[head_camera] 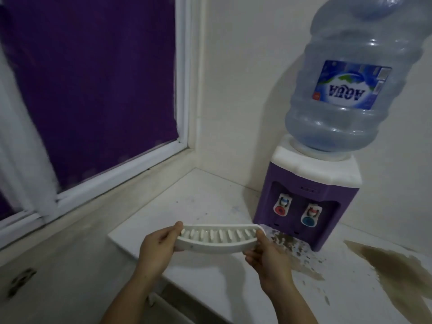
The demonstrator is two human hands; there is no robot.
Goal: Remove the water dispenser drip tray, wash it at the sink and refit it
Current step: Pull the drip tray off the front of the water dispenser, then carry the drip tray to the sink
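The white slotted drip tray [218, 238] is held level above the counter, just left of and in front of the purple-and-white water dispenser [306, 202]. My left hand [159, 247] grips the tray's left end, thumb on top. Its right end is held by my right hand [268, 256]. The tray is apart from the dispenser's base. Two taps, one red [282, 205] and one blue [309, 216], show on the dispenser's front. No sink is in view.
A large blue water bottle [350, 90] sits upturned on the dispenser. The white counter [198, 202] has brown stains [392, 267] at the right and wet specks under the taps. A window with purple covering [93, 90] fills the left wall.
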